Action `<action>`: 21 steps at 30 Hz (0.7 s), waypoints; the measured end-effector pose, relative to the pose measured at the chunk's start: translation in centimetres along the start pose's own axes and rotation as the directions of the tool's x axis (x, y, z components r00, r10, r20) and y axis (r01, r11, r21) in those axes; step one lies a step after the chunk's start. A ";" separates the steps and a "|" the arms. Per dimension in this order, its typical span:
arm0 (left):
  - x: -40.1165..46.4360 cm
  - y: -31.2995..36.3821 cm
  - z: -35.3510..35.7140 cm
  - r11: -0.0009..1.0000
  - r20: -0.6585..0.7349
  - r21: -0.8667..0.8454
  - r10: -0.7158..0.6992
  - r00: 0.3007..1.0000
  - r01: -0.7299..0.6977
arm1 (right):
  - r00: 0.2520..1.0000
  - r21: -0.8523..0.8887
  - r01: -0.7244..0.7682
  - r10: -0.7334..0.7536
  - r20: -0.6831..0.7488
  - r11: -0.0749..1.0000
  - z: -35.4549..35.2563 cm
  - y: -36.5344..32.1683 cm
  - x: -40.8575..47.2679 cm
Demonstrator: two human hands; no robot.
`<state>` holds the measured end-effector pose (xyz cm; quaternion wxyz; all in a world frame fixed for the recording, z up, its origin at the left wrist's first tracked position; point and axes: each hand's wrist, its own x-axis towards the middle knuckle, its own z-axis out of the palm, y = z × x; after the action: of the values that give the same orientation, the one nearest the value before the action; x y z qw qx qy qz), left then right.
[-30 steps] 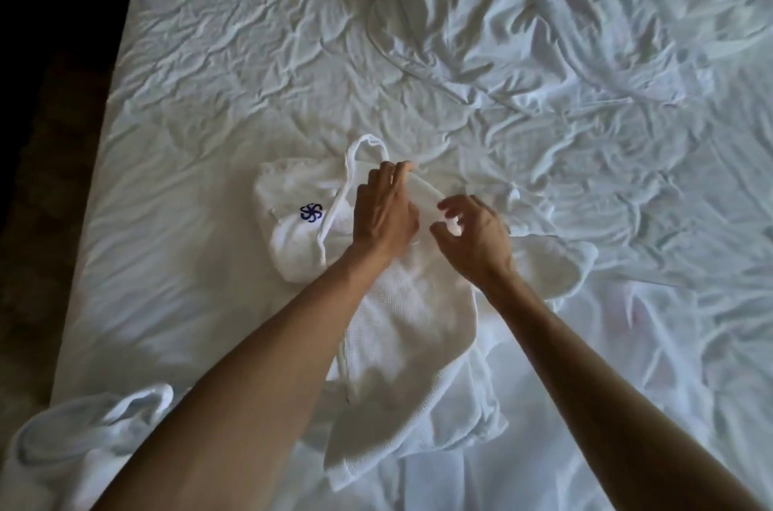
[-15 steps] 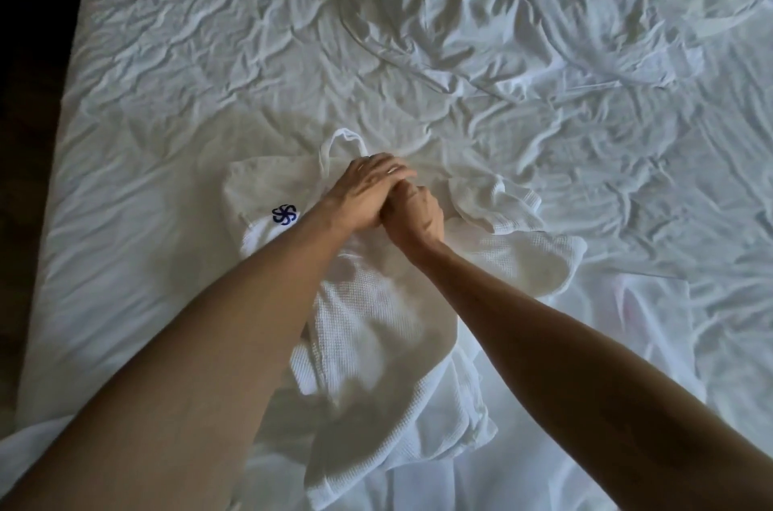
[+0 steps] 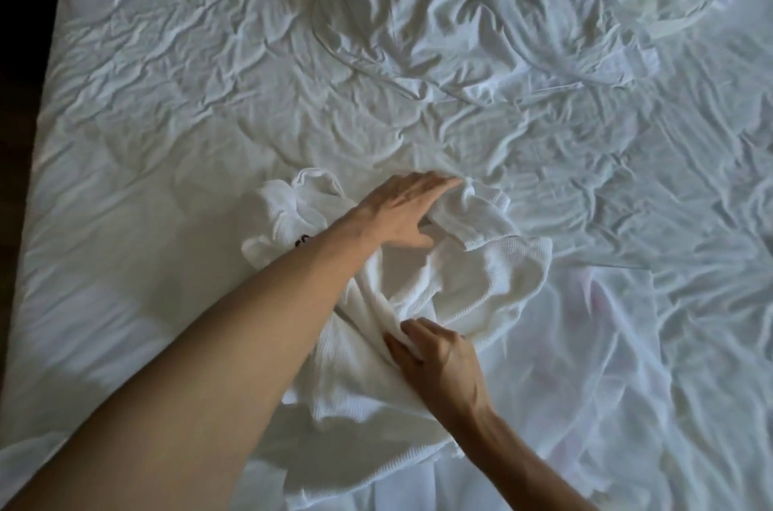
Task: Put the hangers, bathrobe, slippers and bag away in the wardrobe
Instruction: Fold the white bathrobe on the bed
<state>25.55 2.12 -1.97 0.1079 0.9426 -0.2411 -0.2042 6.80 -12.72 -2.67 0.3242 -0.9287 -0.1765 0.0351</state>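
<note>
Head view, single: looks forward and steeply down, close over a rumpled white bed [image 3: 175, 125] filling the frame.

The dark emblem [image 3: 302, 239] on the white waffle-weave bathrobe [image 3: 493, 280] is mostly hidden — the left forearm [image 3: 234, 343] covers it.
</note>
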 end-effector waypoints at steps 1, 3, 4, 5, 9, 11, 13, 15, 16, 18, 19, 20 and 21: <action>1.0 1.7 0.8 0.999 0.022 -0.014 0.033 0.999 -0.033 | 1.000 -0.006 0.001 -0.001 -0.008 1.000 0.0 -0.1 -0.1; 2.3 4.7 2.0 0.995 0.084 -0.082 0.056 0.995 -0.049 | 1.000 -0.006 0.012 -0.012 -0.004 1.000 0.1 0.0 0.1; 2.8 5.6 2.3 0.994 0.068 -0.107 0.044 0.997 -0.037 | 1.000 0.001 0.024 -0.024 0.003 1.000 0.0 0.2 0.3; 3.1 6.0 2.4 0.995 -0.001 -0.099 0.020 1.000 -0.020 | 0.999 0.011 0.043 -0.043 0.011 0.999 -0.2 0.3 0.5; 2.0 2.7 -0.4 0.973 -0.221 0.047 -0.210 0.952 0.226 | 0.991 0.030 0.131 -0.131 0.018 0.991 -3.0 2.5 1.4; -0.3 -1.6 -2.9 0.900 -0.271 0.062 -0.402 0.875 0.432 | 0.988 -0.011 0.151 -0.151 -0.010 0.988 -5.0 4.7 2.0; -4.0 -6.5 -5.2 0.788 -0.301 0.037 -0.578 0.758 0.615 | 0.987 -0.060 0.159 -0.159 0.002 0.986 -6.7 6.9 3.1; -8.7 -10.6 -6.9 0.665 -0.307 0.024 -0.706 0.639 0.746 | 0.980 -0.093 0.198 -0.195 0.040 0.976 -7.7 8.7 4.8; -11.0 -11.9 -7.3 0.612 -0.303 0.015 -0.751 0.587 0.791 | 0.973 -0.101 0.228 -0.225 0.048 0.968 -7.9 9.3 5.9; -15.4 -13.5 -7.1 0.525 -0.290 -0.018 -0.817 0.498 0.851 | 0.958 -0.121 0.286 -0.283 0.047 0.950 -8.3 10.2 8.3; -17.4 -13.8 -6.6 0.484 -0.274 -0.033 -0.846 0.458 0.875 | 0.949 -0.144 0.314 -0.310 0.046 0.939 -8.7 10.6 9.5; -19.4 -13.9 -5.9 0.450 -0.254 -0.043 -0.868 0.426 0.892 | 0.941 -0.168 0.339 -0.335 0.048 0.926 -9.1 11.1 10.6; -21.2 -14.0 -5.0 0.419 -0.239 -0.052 -0.886 0.396 0.906 | 0.932 -0.190 0.361 -0.358 0.053 0.913 -9.7 11.7 11.7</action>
<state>16.52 25.23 5.37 -0.0325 0.9443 0.3087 -0.1092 23.04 -22.84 -1.64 0.2301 -0.9076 -0.3495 -0.0348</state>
